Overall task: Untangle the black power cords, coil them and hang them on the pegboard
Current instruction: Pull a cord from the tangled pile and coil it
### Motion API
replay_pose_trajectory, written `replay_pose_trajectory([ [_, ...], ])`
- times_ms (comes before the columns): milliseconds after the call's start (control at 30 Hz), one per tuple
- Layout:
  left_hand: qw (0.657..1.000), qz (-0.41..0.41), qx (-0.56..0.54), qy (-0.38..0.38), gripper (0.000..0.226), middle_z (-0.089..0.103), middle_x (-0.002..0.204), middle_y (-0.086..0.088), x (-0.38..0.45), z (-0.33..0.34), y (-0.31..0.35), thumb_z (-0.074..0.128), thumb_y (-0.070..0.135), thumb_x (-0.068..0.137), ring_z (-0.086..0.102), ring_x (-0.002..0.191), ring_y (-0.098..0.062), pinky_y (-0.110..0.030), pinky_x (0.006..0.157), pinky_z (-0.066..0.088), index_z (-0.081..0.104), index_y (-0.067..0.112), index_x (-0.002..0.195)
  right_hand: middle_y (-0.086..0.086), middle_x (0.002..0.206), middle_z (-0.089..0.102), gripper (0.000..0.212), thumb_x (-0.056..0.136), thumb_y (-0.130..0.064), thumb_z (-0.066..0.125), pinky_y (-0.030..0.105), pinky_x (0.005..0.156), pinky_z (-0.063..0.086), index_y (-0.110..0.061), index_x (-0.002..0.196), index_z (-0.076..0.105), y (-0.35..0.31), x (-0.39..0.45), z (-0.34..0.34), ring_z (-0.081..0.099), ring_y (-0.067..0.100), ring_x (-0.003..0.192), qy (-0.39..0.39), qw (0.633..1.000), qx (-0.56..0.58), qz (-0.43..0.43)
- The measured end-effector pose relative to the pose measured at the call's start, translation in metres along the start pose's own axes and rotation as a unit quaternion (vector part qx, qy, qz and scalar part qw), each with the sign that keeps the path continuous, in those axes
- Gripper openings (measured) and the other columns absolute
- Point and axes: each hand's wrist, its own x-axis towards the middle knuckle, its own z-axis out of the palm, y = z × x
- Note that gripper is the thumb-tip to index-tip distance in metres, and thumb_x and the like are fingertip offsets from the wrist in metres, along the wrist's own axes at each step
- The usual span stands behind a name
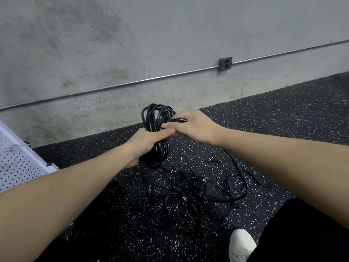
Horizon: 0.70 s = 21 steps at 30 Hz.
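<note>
My left hand (146,143) grips a coiled black power cord (155,118) round its middle, with loops standing up above the fist and hanging below it. My right hand (194,125) pinches the cord's free end beside the top loops, just right of the coil. On the floor below lies a tangle of several black cords (181,201), spread loosely. A white pegboard (17,165) with metal hooks shows at the left edge.
A grey concrete wall with a metal conduit (132,83) and a socket box (225,63) runs behind. The floor is black speckled rubber (283,120). My white shoe (241,244) and dark trouser leg sit at the bottom right, close to the cords.
</note>
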Motion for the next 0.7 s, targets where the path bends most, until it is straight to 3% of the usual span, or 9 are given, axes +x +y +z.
replay_pose_trajectory([
  [67,0.998,0.01,0.062,-0.028,0.045,0.077,0.084,0.007,0.002,0.005,0.002,0.093,0.053,0.056,0.07,0.089,-0.013,-0.031,0.083,0.051,0.076,0.023,0.085,-0.014,0.076,0.076,0.012,0.086,-0.029,0.08,0.021,0.07,0.053,-0.019,0.093,0.082,-0.001,0.002,0.0,0.068,-0.001,0.07,0.019,1.0,0.005,-0.004],
  [133,0.994,0.006,0.104,-0.024,0.024,0.068,0.064,0.009,0.003,0.009,0.002,0.087,0.028,0.077,0.062,0.069,-0.011,-0.027,0.069,0.046,0.066,0.023,0.068,-0.014,0.066,0.073,0.017,0.084,-0.029,0.082,0.016,0.063,0.05,-0.013,0.089,0.081,-0.005,0.001,-0.002,0.065,-0.001,0.06,0.017,1.0,0.003,0.012],
  [200,0.992,-0.003,0.122,-0.001,0.025,0.064,0.062,0.007,0.006,0.01,-0.001,0.079,0.019,0.084,0.059,0.065,-0.013,-0.028,0.066,0.042,0.065,0.023,0.064,-0.013,0.045,0.053,0.023,0.086,-0.032,0.08,0.014,0.042,0.031,-0.01,0.084,0.074,-0.008,-0.001,-0.006,0.042,0.002,0.038,-0.007,0.998,0.016,0.054],
  [267,0.994,-0.016,0.104,0.012,0.024,0.065,0.062,0.002,0.005,0.007,-0.003,0.076,0.018,0.084,0.058,0.06,-0.015,-0.029,0.065,0.043,0.067,0.02,0.062,-0.008,0.049,0.043,0.021,0.088,-0.036,0.077,0.019,0.045,0.026,-0.017,0.084,0.07,-0.005,-0.002,-0.014,0.033,0.006,0.044,-0.061,0.994,0.034,0.08],
  [333,0.996,-0.021,0.086,0.028,0.017,0.068,0.065,-0.003,0.006,0.003,-0.004,0.076,0.023,0.077,0.06,0.063,-0.02,-0.032,0.068,0.045,0.071,0.018,0.062,-0.008,0.057,0.045,0.015,0.092,-0.036,0.073,0.026,0.056,0.036,-0.021,0.089,0.07,-0.001,-0.002,-0.018,0.039,0.009,0.054,-0.088,0.993,0.025,0.081],
  [433,0.997,-0.024,0.072,0.017,0.014,0.068,0.066,-0.004,0.004,0.003,-0.003,0.075,0.026,0.074,0.06,0.061,-0.018,-0.032,0.068,0.046,0.073,0.011,0.072,-0.011,0.057,0.053,0.018,0.092,-0.036,0.073,0.033,0.058,0.043,-0.019,0.095,0.074,0.004,-0.003,-0.019,0.048,0.016,0.055,-0.022,0.998,-0.003,0.059],
  [567,0.998,0.001,0.057,-0.027,0.021,0.063,0.056,0.002,0.003,0.011,-0.003,0.064,0.007,0.091,0.056,0.049,-0.008,-0.02,0.052,0.043,0.068,0.006,0.07,-0.004,0.085,0.062,0.028,0.077,-0.033,0.087,0.018,0.063,0.046,-0.019,0.07,0.064,0.009,-0.002,-0.015,0.055,0.01,0.068,0.128,0.991,0.021,-0.014],
  [633,0.998,0.026,0.044,-0.039,0.026,0.064,0.06,0.001,0.002,0.016,0.001,0.066,0.008,0.089,0.057,0.051,-0.007,-0.022,0.055,0.043,0.067,0.011,0.064,0.001,0.104,0.06,0.036,0.074,-0.032,0.089,0.009,0.071,0.046,-0.014,0.082,0.058,0.01,-0.001,-0.015,0.056,0.006,0.081,0.167,0.986,0.025,-0.013],
  [700,0.997,0.041,0.03,-0.058,0.02,0.063,0.062,-0.002,0.0,0.019,0.005,0.069,0.018,0.08,0.056,0.053,-0.01,-0.023,0.056,0.044,0.068,0.014,0.06,-0.002,0.116,0.06,0.056,0.072,-0.037,0.091,0.021,0.086,0.056,-0.018,0.105,0.05,0.01,0.001,-0.014,0.063,0.012,0.097,0.166,0.983,0.075,0.021],
])
